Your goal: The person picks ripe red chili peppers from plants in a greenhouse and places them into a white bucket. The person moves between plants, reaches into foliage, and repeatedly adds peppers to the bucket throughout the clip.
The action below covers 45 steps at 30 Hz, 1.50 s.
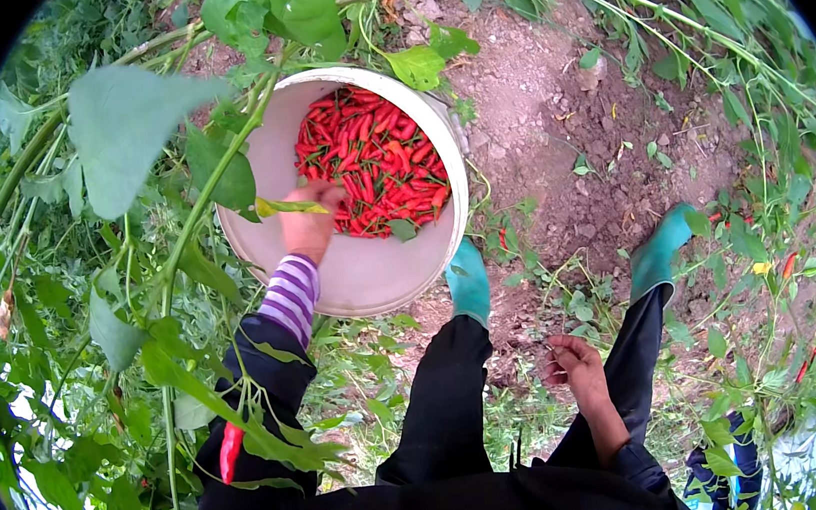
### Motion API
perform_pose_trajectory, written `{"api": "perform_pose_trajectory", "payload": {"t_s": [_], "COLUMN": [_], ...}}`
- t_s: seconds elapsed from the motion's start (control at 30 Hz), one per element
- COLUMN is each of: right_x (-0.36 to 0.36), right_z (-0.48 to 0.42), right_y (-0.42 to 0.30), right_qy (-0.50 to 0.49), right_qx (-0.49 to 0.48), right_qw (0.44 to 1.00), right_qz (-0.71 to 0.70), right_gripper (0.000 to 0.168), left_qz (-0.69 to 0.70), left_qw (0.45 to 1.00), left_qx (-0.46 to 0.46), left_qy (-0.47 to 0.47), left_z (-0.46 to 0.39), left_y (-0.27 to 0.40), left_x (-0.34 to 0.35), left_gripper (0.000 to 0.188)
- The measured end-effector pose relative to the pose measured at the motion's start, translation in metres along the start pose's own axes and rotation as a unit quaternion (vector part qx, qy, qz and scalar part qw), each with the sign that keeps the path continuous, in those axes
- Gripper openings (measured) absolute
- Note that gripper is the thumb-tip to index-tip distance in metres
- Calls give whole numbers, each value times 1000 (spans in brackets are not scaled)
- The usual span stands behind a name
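A white plastic bucket stands in front of me, its bottom covered with many red chili peppers with green stems. My left hand, in a purple-and-white striped cuff, reaches inside over the peppers. It is blurred and a yellowing leaf partly covers it, so its grip is unclear. My right hand hangs beside my right leg with its fingers curled. Whether something small sits between those fingertips cannot be made out. Above my left sleeve a single red chili pepper hangs on a plant.
Tall leafy pepper stems arch across the left side and the top. My teal boots stand on bare brown soil. To the right, low plants carry a few red peppers. Dark blue fabric lies at lower right.
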State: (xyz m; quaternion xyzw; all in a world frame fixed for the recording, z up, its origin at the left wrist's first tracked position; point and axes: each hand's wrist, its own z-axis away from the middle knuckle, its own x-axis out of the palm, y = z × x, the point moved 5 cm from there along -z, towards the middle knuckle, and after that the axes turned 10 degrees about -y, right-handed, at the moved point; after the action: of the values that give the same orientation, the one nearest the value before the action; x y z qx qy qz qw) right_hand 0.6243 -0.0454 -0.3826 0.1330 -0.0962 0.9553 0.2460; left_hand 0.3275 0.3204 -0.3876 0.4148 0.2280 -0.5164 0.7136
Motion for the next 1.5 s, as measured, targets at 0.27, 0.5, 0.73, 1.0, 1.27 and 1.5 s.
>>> {"api": "perform_pose_trajectory", "payload": {"t_s": [0.27, 0.5, 0.73, 1.0, 1.27, 1.5], "right_x": [-12, -7, -21, -39, -51, -72], "right_z": [5, 10, 28, 36, 34, 37], "right_y": [-2, -4, -15, -13, -1, 11], "right_qy": [16, 10, -4, 7, 14, 52], "right_qx": [3, -11, -20, -23, -9, -6], "right_qw": [1000, 1000, 999, 999, 1000, 998], "right_qz": [-14, -14, -26, -31, -22, -31], "right_gripper": [20, 20, 18, 19, 20, 19], "left_qz": [-145, -129, 246, 414, 149, -158], "left_qw": [970, 976, 947, 851, 986, 979], "left_qx": [-148, -145, -201, -12, -70, -120], "left_qy": [-124, -103, -58, -323, 36, 51], "left_z": [24, 16, 63, 138, 29, -8], "left_y": [2, -48, -37, 134, 31, 25], "left_x": [98, 104, 26, -11, 18, 74], "left_gripper": [45, 25, 13, 32, 19, 15]}}
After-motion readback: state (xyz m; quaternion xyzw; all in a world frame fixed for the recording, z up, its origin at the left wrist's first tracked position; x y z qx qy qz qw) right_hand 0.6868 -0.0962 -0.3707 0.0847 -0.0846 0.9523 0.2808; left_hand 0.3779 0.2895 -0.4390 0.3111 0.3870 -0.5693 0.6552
